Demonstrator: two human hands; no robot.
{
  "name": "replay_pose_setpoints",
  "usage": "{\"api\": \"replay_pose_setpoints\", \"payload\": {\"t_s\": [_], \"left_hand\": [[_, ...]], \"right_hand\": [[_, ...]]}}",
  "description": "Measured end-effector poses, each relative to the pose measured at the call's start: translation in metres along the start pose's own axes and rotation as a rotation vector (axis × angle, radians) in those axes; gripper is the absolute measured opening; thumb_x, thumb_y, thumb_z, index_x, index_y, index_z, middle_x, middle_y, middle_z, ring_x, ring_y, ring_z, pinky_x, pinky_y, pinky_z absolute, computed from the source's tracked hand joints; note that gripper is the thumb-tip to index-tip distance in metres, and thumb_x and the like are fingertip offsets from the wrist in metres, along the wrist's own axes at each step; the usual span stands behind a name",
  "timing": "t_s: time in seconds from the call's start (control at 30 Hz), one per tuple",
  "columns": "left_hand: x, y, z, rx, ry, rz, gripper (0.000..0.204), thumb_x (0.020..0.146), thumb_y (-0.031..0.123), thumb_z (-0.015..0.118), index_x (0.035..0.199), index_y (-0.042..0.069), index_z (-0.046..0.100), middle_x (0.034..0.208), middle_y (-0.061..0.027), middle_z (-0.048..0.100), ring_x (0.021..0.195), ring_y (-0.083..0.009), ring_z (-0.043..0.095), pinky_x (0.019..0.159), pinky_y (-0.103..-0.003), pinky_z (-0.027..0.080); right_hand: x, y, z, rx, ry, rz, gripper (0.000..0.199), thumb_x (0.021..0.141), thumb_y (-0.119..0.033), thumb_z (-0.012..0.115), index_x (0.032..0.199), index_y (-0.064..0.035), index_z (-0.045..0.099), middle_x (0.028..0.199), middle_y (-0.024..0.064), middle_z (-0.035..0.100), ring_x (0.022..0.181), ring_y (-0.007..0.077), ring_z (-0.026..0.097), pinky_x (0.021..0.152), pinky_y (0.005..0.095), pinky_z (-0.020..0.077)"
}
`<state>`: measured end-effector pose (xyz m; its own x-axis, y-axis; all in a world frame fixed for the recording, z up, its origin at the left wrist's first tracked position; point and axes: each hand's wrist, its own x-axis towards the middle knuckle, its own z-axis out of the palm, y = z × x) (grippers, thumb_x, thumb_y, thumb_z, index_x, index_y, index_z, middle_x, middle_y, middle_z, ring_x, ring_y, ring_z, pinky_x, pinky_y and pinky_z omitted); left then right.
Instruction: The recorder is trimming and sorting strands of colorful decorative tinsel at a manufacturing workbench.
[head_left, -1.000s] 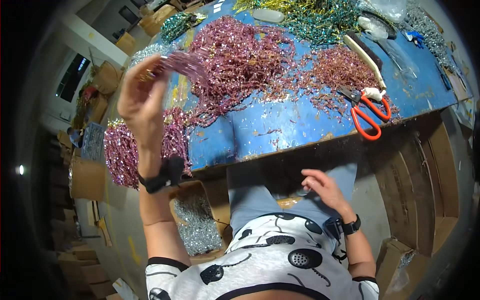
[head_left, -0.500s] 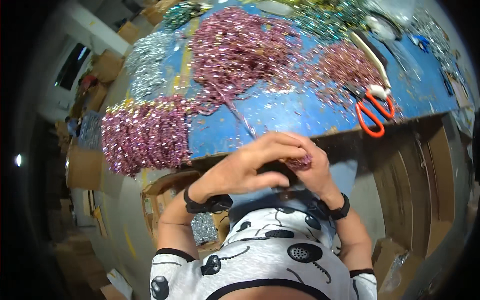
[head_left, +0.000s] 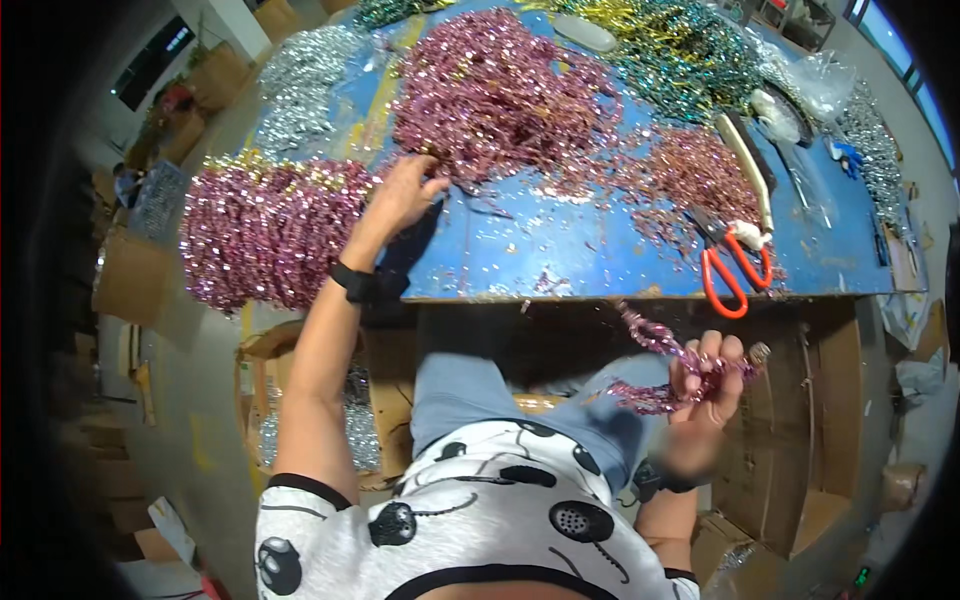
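My right hand [head_left: 712, 385] is closed around a looped bundle of pink tinsel garland [head_left: 655, 398], held beyond the table's front edge at the right. Its loose ends hang out to the left of the fingers. My left hand [head_left: 403, 195] reaches over the table to the lower left edge of a big tangled heap of pink tinsel [head_left: 500, 95]. A gap shows between its thumb and index finger, and I see nothing held there. Just left of this hand, a thick row of pink tinsel hanks [head_left: 275, 235] drapes over the table's corner.
Red-handled scissors [head_left: 735, 265] lie at the blue table's [head_left: 540, 240] front right edge, handles overhanging. Behind them are a pink scrap pile [head_left: 695, 175] and a white-edged strip [head_left: 745, 165]. Silver tinsel [head_left: 305, 85] and green tinsel [head_left: 680, 70] lie farther back. Below stands an open cardboard box [head_left: 815, 440].
My hands have parted from in front of my body. The left has gone out to the pink heap; the right has moved right, carrying the pink bundle. The view has shifted slightly.
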<state>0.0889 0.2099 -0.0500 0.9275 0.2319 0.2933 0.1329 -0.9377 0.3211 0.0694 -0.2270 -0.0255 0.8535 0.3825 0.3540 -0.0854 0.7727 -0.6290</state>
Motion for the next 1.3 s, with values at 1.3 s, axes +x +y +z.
{"api": "replay_pose_setpoints", "payload": {"t_s": [1.3], "left_hand": [[-0.126, 0.197, -0.01, -1.313, -0.375, 0.202, 0.017, 0.095, 0.004, 0.055, 0.111, 0.0, 0.058, 0.095, -0.006, 0.06, 0.081, -0.0118, 0.057, 0.072, -0.026, 0.046]], "right_hand": [[-0.04, 0.079, -0.041, -1.171, 0.029, 0.322, 0.027, 0.074, 0.008, 0.058, 0.1, -0.0005, 0.065, 0.091, 0.0138, 0.067, 0.086, 0.027, 0.066, 0.078, 0.0324, 0.0505]]}}
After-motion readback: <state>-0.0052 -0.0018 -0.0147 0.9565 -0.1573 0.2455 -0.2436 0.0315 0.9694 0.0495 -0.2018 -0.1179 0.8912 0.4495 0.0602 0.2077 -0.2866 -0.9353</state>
